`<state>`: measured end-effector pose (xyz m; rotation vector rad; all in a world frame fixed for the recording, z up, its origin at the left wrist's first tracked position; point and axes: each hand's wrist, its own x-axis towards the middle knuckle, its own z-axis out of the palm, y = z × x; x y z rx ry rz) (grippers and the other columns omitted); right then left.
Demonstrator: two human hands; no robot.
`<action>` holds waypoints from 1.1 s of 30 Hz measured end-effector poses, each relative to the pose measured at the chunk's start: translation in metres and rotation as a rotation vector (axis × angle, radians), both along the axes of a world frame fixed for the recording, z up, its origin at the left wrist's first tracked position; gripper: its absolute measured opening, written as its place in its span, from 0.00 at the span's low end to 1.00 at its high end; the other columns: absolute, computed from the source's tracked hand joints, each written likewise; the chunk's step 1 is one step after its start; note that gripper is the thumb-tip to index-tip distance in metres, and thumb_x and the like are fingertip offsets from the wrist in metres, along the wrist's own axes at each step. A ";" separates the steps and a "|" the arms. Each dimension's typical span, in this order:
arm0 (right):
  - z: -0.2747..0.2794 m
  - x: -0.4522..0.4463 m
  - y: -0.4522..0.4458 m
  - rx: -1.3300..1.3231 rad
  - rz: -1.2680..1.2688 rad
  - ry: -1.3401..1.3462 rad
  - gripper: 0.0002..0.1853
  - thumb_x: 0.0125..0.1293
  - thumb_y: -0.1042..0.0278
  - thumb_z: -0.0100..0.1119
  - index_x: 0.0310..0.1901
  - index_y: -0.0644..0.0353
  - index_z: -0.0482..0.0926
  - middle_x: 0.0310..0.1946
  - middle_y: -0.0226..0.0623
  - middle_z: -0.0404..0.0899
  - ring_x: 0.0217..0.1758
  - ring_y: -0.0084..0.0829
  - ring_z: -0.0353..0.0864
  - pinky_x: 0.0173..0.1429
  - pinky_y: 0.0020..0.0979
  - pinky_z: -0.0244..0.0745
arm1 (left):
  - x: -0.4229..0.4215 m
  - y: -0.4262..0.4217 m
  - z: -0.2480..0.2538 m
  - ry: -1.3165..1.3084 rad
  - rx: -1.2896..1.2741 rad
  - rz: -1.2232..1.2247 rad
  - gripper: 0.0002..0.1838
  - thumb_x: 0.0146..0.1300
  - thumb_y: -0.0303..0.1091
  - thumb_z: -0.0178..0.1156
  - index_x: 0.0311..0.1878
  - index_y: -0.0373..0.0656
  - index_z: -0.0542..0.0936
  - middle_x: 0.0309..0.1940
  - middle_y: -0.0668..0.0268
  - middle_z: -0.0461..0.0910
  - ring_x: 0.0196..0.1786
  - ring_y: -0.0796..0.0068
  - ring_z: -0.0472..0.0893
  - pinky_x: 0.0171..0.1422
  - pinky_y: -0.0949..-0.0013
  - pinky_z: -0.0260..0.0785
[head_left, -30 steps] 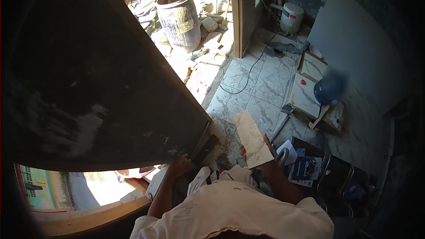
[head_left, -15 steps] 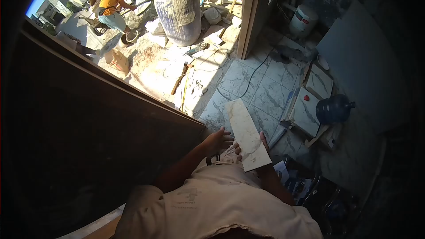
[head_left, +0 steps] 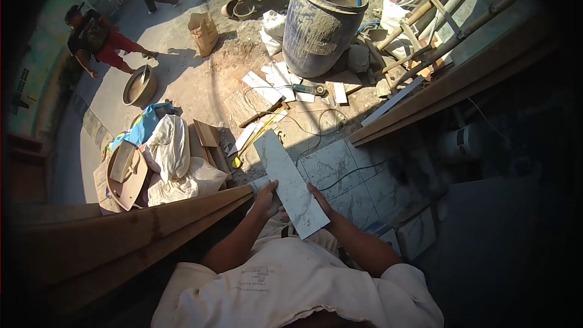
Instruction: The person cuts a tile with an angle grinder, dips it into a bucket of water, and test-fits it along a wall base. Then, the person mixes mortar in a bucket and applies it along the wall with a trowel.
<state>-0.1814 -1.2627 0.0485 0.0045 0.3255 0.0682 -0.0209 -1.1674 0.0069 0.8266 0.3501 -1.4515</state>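
A long strip of white, grey-veined tile (head_left: 293,185) slants in front of my chest. My left hand (head_left: 265,199) grips its left edge, thumb on the face and fingers behind. On the opposite edge, my right hand (head_left: 320,198) holds it too, most of its fingers hidden beneath. Beyond the strip's far end, an angle grinder (head_left: 310,89) lies on the ground among white tile offcuts (head_left: 263,87). A yellow tape measure (head_left: 237,162) rests near the doorway, its blade pulled out.
Wooden door frame sides (head_left: 200,212) flank me. Outside stand a large mud-smeared drum (head_left: 316,30), a paper sack (head_left: 203,33) and a round tub (head_left: 140,86). White sacks (head_left: 170,152) are heaped at left. One person (head_left: 100,39) walks there; others are partly visible. A cable crosses the tiled floor (head_left: 331,164).
My left hand has closed on the tile strip; before, it was open beside it. The view has swung left toward the doorway, and more of the yard and another person now show.
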 end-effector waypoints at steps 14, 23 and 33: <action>-0.170 0.127 -0.311 -1.938 0.850 0.727 0.48 0.53 0.32 0.64 0.63 0.69 0.69 0.60 0.61 0.70 0.64 0.52 0.71 0.67 0.43 0.66 | 0.173 -0.088 -0.110 -0.299 0.209 0.549 0.18 0.73 0.31 0.46 0.62 0.32 0.66 0.52 0.55 0.76 0.51 0.63 0.79 0.61 0.60 0.70; -0.360 0.317 -0.490 -2.257 1.005 0.531 0.51 0.52 0.28 0.62 0.64 0.69 0.66 0.63 0.63 0.65 0.68 0.54 0.64 0.68 0.44 0.64 | 0.256 -0.140 -0.200 -0.361 0.356 0.631 0.22 0.70 0.35 0.50 0.63 0.33 0.65 0.52 0.58 0.76 0.53 0.66 0.78 0.61 0.61 0.70; -0.803 0.526 -0.600 -2.637 0.964 0.279 0.32 0.74 0.41 0.34 0.69 0.54 0.64 0.70 0.48 0.59 0.76 0.48 0.54 0.76 0.51 0.45 | 0.330 -0.222 -0.454 -0.551 0.512 0.731 0.26 0.70 0.36 0.53 0.67 0.31 0.63 0.56 0.58 0.76 0.54 0.71 0.78 0.59 0.68 0.71</action>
